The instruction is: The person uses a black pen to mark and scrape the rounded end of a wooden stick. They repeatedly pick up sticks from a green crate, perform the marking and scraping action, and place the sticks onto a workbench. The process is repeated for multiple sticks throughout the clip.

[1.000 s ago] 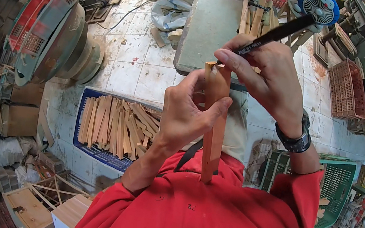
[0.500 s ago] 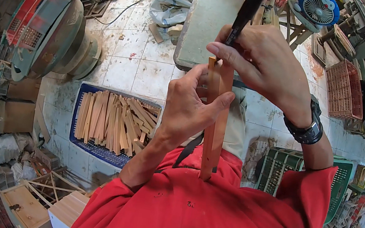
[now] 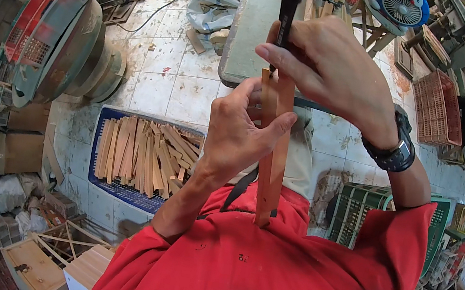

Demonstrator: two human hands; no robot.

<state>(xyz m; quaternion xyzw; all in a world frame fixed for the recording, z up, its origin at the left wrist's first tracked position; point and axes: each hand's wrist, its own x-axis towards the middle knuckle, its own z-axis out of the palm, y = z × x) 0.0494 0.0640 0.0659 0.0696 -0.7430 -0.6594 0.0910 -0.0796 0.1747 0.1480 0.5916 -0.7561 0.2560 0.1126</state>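
Observation:
My left hand (image 3: 240,137) is wrapped round long, narrow wooden strips (image 3: 270,179), seemingly two side by side. Their lower end rests against my red shirt, and they point away from me. Above their far end, my right hand (image 3: 338,67) grips a black marker pen (image 3: 288,13) held upright. The marker's dark tip is at the top end of the left strip and seems to touch it. Some fingers of both hands are hidden behind the strips and the marker. A black watch (image 3: 394,150) sits on my right wrist.
A blue crate (image 3: 93,174) of many wooden strips (image 3: 136,153) is on the tiled floor at left. Ahead is a grey-green machine table (image 3: 253,19). A green crate (image 3: 357,206) stands at right, a reddish crate (image 3: 435,108) beyond it, and a blue fan (image 3: 402,7) far right.
My right hand and the marker have shifted slightly left, and the marker now stands more upright with its tip at the strip's end. My left hand keeps its hold on the strips.

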